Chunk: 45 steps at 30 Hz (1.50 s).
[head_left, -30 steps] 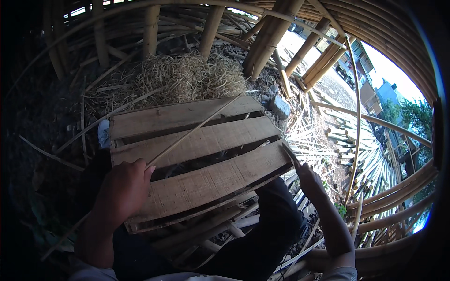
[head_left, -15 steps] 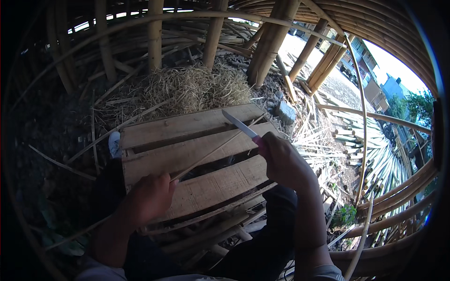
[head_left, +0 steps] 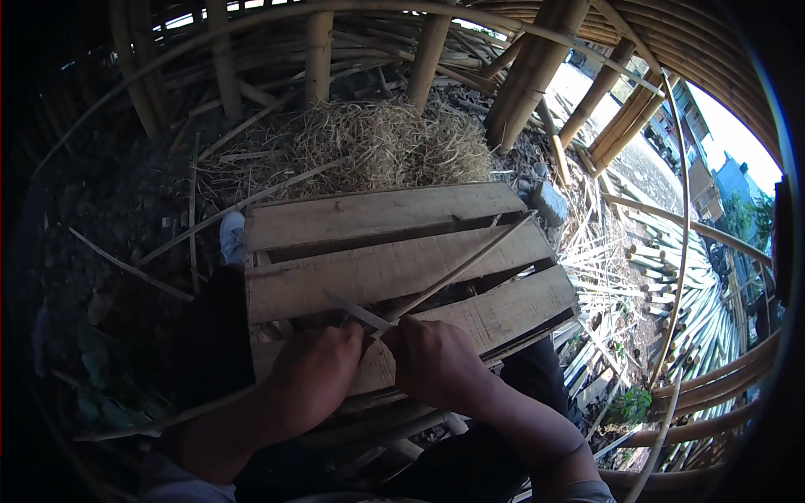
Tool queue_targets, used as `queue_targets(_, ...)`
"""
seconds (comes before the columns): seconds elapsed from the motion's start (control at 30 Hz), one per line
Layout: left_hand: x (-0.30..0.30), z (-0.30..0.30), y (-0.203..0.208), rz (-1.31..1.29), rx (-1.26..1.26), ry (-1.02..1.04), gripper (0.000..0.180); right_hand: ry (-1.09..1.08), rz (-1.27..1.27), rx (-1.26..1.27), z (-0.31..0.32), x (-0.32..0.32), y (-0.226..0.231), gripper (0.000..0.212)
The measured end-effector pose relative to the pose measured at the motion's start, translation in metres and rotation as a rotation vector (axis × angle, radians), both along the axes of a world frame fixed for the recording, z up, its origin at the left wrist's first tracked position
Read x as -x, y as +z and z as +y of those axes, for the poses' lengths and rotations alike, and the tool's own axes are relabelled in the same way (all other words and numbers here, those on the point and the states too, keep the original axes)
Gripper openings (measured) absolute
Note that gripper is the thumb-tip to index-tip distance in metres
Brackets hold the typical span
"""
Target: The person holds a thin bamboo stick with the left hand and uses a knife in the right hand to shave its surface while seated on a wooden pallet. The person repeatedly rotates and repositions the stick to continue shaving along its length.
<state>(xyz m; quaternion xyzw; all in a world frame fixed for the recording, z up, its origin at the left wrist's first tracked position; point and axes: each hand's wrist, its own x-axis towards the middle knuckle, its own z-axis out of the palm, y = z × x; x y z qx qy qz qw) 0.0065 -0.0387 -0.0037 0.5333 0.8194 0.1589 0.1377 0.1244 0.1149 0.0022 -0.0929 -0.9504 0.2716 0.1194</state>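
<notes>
My left hand (head_left: 314,369) is closed around a thin bamboo strip (head_left: 461,267). The strip slants up to the right over a slatted wooden crate (head_left: 352,216). Close beside it, my right hand (head_left: 436,356) is closed on a knife, its handle hidden in the fist. The knife's blade (head_left: 362,314) points up and left and lies against the strip between the hands. Both hands are just above the crate's nearest slat.
A heap of dry shavings (head_left: 390,147) lies beyond the crate. Bamboo posts (head_left: 537,71) stand behind it. A grey block (head_left: 551,204) sits off the crate's far right corner, and many cut bamboo poles (head_left: 688,310) lie at right.
My right hand and the knife have come down and left, bringing the blade beside my left hand. The view has shifted, so the crate appears further right.
</notes>
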Motion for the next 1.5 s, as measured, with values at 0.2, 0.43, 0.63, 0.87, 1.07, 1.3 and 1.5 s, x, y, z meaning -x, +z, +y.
queue_targets(0.2, -0.002, 0.001, -0.007, -0.019, 0.027, 0.016, 0.006, -0.128, -0.128, -0.007, -0.003, 0.000, -0.011, 0.029)
queue_targets(0.43, -0.003, 0.000, -0.003, -0.010, 0.066, 0.018, 0.007, -0.111, -0.102, -0.035, 0.004, 0.000, -0.018, 0.026)
queue_targets(0.63, -0.005, 0.004, -0.005, 0.019, 0.043, 0.023, 0.007, -0.095, -0.096, -0.081, 0.013, -0.001, -0.024, 0.023)
queue_targets(0.87, -0.004, 0.006, -0.002, 0.008, 0.017, 0.020, 0.017, -0.106, -0.067, -0.127, 0.017, -0.002, -0.029, 0.020)
queue_targets(1.07, -0.004, 0.000, 0.010, -0.027, 0.098, 0.036, 0.029, -0.537, 0.016, -0.480, 0.106, -0.005, -0.060, 0.028)
queue_targets(1.3, -0.003, 0.009, 0.001, 0.043, 0.102, 0.035, 0.030, -0.393, -0.075, -0.145, 0.034, 0.001, -0.024, 0.039)
queue_targets(1.5, 0.007, 0.006, -0.001, -0.097, -0.025, 0.064, 0.029, -0.120, 0.001, -0.062, 0.027, 0.002, -0.025, 0.028)
